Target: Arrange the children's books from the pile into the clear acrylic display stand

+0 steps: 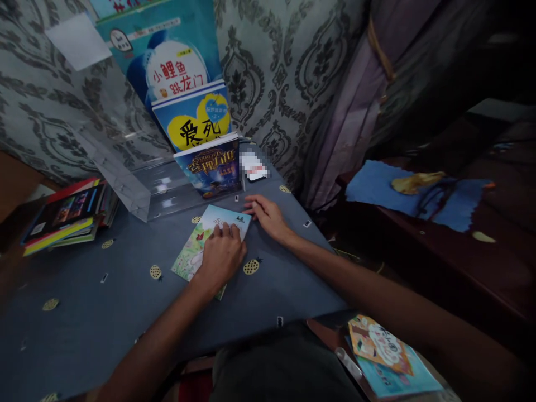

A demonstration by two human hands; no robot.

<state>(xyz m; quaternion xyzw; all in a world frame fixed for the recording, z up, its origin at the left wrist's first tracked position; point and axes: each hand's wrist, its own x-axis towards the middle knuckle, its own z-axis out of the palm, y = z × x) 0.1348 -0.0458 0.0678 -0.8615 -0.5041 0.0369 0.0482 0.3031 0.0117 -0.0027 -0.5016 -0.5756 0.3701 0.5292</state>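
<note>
A thin picture book (190, 251) with a pale blue and green meadow cover lies tilted on the patterned tablecloth. My left hand (221, 251) rests on top of this book, fingers slightly bent and apart across the cover, hiding its middle. At the book's upper right corner is my right hand (268, 215), open with its fingers stretched to the left; whether the fingertips touch the edge I cannot tell. Just beyond the hands, a dark blue book (213, 170) stands in a clear plastic display rack (140, 204).
Behind it in the rack stand a blue and yellow book (171, 120) and a teal book (125, 61). A book stack (62, 218) lies at left, a partly blurred phone-like item (253, 167) beside the rack. More books (402, 374) lie low at right, near a dark red bench (419, 245).
</note>
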